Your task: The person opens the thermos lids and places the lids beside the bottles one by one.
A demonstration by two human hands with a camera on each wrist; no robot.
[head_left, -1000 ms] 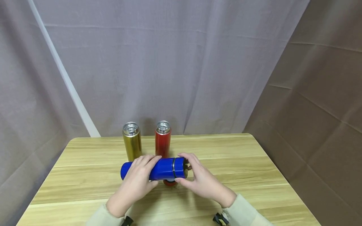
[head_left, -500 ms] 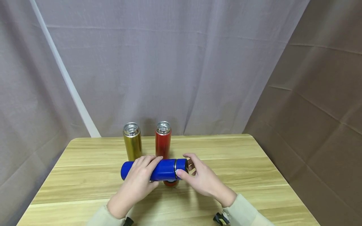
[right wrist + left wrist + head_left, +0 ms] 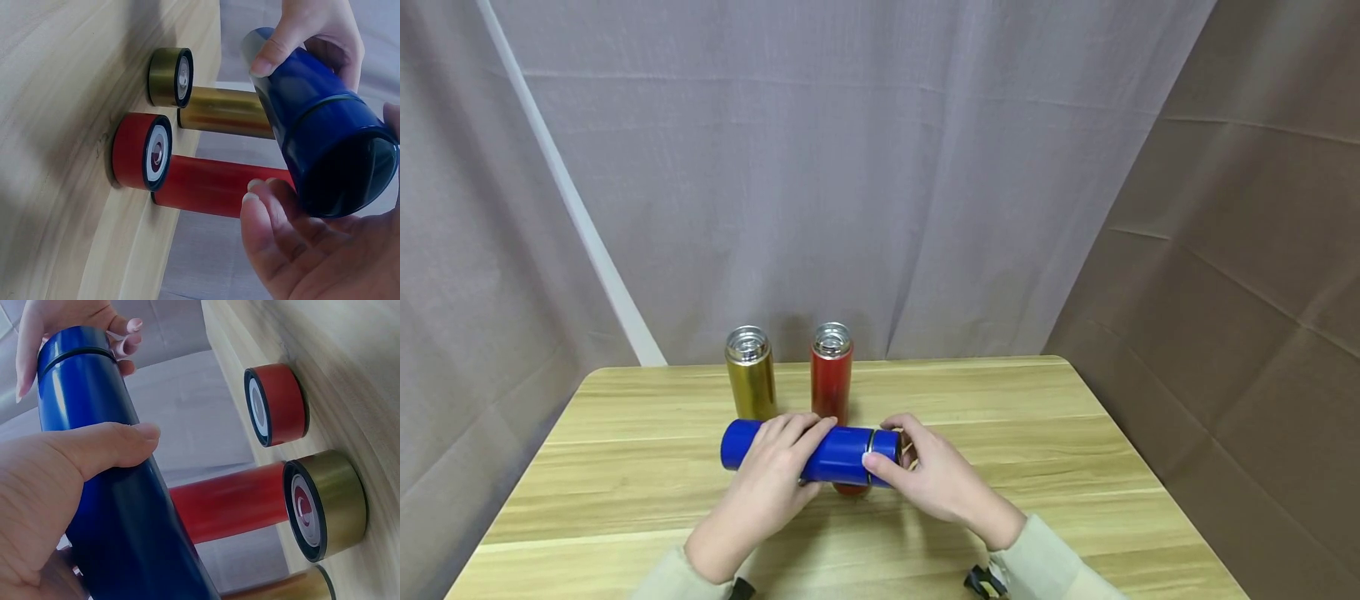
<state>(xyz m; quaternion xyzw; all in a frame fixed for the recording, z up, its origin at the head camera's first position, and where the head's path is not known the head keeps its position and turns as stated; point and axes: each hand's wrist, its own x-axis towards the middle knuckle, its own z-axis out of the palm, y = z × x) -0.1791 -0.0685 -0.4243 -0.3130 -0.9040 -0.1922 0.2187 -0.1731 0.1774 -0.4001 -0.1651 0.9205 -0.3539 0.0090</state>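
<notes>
A blue thermos bottle (image 3: 842, 454) lies level above the table, held sideways. My left hand (image 3: 771, 471) grips its body from above, thumb along the near side in the left wrist view. My right hand (image 3: 936, 479) is at the cap end, its thumb on the seam and its fingers curled about the blue cap (image 3: 886, 447). The cap's dark glossy end (image 3: 350, 172) faces my right palm, and in the right wrist view some fingertips appear slightly off it. Fingers on the far side are partly hidden.
Behind the blue bottle stand a gold bottle (image 3: 752, 379) and a red bottle (image 3: 831, 379), both uncapped. A red cap (image 3: 281, 403) and a gold cap (image 3: 340, 503) rest on the wooden table (image 3: 1037, 417), nearer than the bottles. Grey cloth (image 3: 820, 167) hangs behind.
My right hand's fingers loosened from the cap, the thumb moved up to the seam, and the fingers came back closer around it. The bottle's cap end dipped slightly toward me.
</notes>
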